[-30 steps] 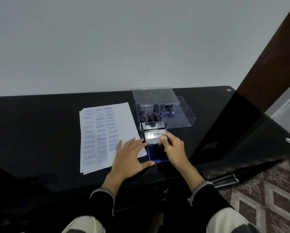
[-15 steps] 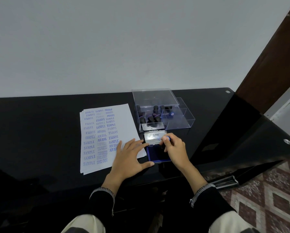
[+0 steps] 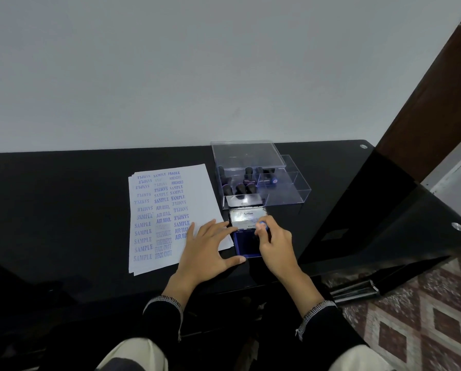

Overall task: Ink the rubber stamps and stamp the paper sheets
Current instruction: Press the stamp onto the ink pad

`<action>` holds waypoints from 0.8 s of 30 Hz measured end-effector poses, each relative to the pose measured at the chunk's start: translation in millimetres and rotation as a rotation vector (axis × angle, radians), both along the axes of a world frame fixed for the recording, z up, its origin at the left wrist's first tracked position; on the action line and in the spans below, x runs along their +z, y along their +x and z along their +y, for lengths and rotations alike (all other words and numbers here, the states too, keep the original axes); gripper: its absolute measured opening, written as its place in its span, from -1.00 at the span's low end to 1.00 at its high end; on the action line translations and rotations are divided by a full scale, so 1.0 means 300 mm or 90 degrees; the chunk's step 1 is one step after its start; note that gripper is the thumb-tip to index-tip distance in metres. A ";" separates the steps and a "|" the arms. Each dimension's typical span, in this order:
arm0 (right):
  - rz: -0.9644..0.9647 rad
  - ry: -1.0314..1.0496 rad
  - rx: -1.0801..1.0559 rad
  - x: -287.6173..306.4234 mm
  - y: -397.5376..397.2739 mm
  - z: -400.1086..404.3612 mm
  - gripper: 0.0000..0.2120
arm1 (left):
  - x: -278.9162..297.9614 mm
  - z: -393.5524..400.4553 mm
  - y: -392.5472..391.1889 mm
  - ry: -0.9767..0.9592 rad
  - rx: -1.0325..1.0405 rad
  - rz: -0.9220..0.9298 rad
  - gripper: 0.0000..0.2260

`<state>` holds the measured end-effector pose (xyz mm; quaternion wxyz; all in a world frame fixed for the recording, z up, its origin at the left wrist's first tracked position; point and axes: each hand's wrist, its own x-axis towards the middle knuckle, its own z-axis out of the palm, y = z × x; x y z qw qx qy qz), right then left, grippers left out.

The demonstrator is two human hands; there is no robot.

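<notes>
I am pressing a rubber stamp down onto the blue ink pad with my right hand, its fingers pinching the stamp's handle, of which only the blue cap is showing. My left hand is lying flat with fingers spread, partly on the paper sheets and touching the pad's edge, steadying both. I judge this the inking step; next I will be lifting the stamp leftward to a bare spot on the top sheet, mostly the right margin. The pad's open lid and the clear stamp box are sitting just behind on the bench; my own left hand is covering some free paper.
</notes>
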<state>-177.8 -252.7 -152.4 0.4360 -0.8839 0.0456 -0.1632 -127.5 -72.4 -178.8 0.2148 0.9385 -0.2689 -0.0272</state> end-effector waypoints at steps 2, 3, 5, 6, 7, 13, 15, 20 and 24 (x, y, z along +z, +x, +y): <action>-0.021 0.004 0.002 -0.007 -0.005 0.005 -0.85 | -0.001 0.001 -0.001 -0.007 -0.001 0.002 -0.24; -0.025 0.006 0.003 -0.009 -0.005 0.005 -0.85 | 0.002 0.001 -0.001 -0.004 -0.002 0.006 -0.24; -0.022 -0.002 0.003 -0.009 0.003 0.004 -0.85 | 0.004 -0.001 -0.001 0.004 -0.003 0.009 -0.25; -0.014 -0.006 0.003 -0.007 0.010 0.003 -0.85 | 0.005 -0.002 -0.001 0.008 -0.002 0.007 -0.25; -0.004 -0.007 0.002 -0.004 0.016 0.002 -0.85 | 0.006 -0.002 -0.001 0.011 -0.002 0.007 -0.26; 0.050 0.008 -0.004 0.015 0.028 0.001 -0.85 | 0.011 -0.002 -0.009 -0.031 -0.004 0.008 -0.29; 0.076 0.036 -0.008 0.025 0.025 -0.006 -0.83 | 0.028 -0.002 -0.018 -0.167 0.031 0.035 -0.41; 0.035 0.145 -0.037 0.044 0.012 0.036 -0.82 | 0.066 0.038 -0.016 -0.465 0.150 0.098 -0.78; 0.017 0.255 0.001 0.057 0.050 0.136 -0.84 | 0.071 0.131 0.003 -0.453 0.194 0.046 -0.73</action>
